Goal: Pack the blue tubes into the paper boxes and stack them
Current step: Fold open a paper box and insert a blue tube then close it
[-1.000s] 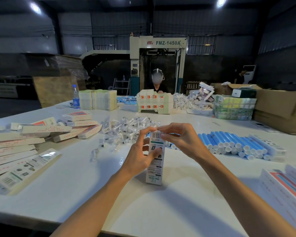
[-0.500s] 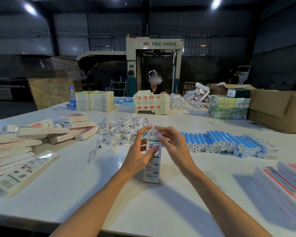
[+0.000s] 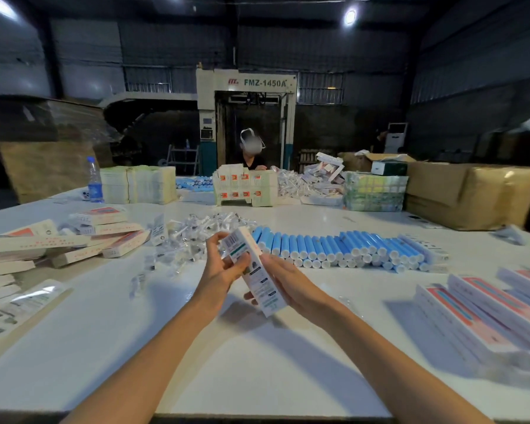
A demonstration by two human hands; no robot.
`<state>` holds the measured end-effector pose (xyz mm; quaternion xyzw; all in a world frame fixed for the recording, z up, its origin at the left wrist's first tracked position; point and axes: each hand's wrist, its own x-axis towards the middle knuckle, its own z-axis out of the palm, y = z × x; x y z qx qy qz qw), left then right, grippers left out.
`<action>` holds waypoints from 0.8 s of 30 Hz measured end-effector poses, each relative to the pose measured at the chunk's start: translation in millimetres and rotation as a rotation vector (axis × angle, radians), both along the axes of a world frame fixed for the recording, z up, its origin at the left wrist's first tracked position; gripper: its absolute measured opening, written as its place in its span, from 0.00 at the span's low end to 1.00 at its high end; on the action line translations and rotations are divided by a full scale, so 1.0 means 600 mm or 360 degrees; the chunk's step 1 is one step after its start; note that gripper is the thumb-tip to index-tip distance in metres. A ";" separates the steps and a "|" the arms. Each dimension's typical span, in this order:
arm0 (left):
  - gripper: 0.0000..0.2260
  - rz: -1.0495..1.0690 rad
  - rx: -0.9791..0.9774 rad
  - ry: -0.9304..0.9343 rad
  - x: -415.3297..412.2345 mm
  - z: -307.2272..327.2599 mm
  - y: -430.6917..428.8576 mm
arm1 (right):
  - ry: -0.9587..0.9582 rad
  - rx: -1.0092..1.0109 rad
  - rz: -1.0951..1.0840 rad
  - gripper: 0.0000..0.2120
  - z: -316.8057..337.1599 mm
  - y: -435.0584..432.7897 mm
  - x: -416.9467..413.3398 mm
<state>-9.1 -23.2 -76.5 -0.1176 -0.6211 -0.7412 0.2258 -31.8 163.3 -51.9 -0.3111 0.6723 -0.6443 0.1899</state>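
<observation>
The machine header reads "FMZ-1450A".

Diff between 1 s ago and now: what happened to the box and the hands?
The paper box, upright on the table before, is now tilted, top leaning away and left, and looks lifted. The right hand slid from the top flap to hold the lower half; the left hand still grips the upper part. The blue tubes, the loose boxes at left and the stacked boxes at right stayed put.
</observation>
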 end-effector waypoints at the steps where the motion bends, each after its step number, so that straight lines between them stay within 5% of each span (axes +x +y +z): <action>1: 0.23 -0.0048 -0.0003 -0.0021 0.000 -0.002 -0.004 | -0.0075 -0.0058 0.0117 0.21 0.001 0.004 0.005; 5: 0.26 0.0021 -0.0251 -0.0071 -0.007 -0.009 0.013 | 0.0049 0.0086 -0.0128 0.22 -0.004 0.033 0.011; 9: 0.33 0.0264 -0.0908 -0.0103 -0.013 -0.026 0.028 | 0.0515 0.0447 -0.0644 0.21 0.003 0.076 0.018; 14: 0.18 0.0146 -0.1512 -0.0103 -0.004 -0.049 0.024 | 0.1027 0.0782 -0.1147 0.20 0.042 0.199 0.027; 24: 0.12 0.0125 -0.1663 -0.0094 0.009 -0.039 0.038 | 0.1399 0.1533 -0.2154 0.20 0.122 0.536 0.021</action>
